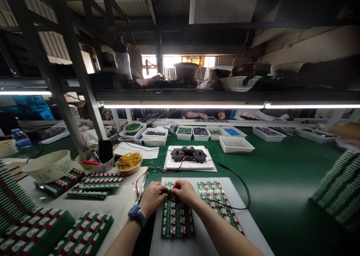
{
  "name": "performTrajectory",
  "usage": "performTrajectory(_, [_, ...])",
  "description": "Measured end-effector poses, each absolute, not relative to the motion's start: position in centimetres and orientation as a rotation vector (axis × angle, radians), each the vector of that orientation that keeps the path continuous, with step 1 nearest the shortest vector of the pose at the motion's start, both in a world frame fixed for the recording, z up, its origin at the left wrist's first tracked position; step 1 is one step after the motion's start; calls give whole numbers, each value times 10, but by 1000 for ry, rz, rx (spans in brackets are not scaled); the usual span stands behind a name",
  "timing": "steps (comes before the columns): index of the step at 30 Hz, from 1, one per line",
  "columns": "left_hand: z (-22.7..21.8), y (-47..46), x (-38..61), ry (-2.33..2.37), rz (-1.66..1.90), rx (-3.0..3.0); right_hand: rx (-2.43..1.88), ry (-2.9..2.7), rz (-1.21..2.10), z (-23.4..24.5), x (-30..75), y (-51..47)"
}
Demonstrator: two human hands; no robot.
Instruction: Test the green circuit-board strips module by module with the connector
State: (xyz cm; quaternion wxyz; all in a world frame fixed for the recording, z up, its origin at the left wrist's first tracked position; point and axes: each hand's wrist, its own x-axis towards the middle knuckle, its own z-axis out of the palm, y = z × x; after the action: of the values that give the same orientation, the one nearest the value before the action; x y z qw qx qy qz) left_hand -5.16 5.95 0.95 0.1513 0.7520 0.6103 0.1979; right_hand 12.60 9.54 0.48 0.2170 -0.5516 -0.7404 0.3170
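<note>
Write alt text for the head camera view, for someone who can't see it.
Two bare hands, the left hand wearing a blue watch and the right hand, touch the top of a stack of green circuit boards on a white sheet. White trays of small parts line the green workbench beyond.

Electronics assembly workshop: long green-topped workbench [281, 173], white plastic parts trays [236, 145], rows of green circuit boards [176, 211], white fluorescent tube lights [180, 106] beneath dark steel shelving [180, 95].
</note>
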Motion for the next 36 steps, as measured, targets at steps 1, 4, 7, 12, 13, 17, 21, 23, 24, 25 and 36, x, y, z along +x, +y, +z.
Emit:
performTrajectory(1, [8, 60, -52, 1736, 576, 2154, -1533, -2061, 874, 5, 126, 95])
performTrajectory(4, [8, 64, -54, 1699, 547, 2131, -1559, -2089, 859, 6, 127, 95])
performTrajectory(7, [10, 68, -55, 1689, 458, 2124, -1590, -2107, 838, 8, 126, 95])
performTrajectory(12, [12, 73, -54, 1699, 386, 2132, -1653, -2125, 813, 11, 123, 97])
performTrajectory(13, [12, 73, -54, 1703, 376, 2131, -1662, -2132, 813, 12, 123, 98])
performTrajectory(17, [13, 74, -53, 1716, 346, 2126, -1675, -2159, 801, 16, 120, 97])
performTrajectory(21, [14, 73, -52, 1712, 332, 2123, -1708, -2156, 726, 18, 115, 93])
performTrajectory(23, [15, 73, -52, 1709, 331, 2123, -1712, -2150, 713, 18, 115, 93])
performTrajectory(24, [15, 73, -52, 1708, 330, 2123, -1705, -2150, 722, 17, 115, 93])
performTrajectory(25, [15, 73, -52, 1706, 328, 2123, -1692, -2153, 735, 16, 116, 93])
performTrajectory(36, [11, 71, -54, 1691, 390, 2096, -1604, -2145, 815, 12, 125, 94])
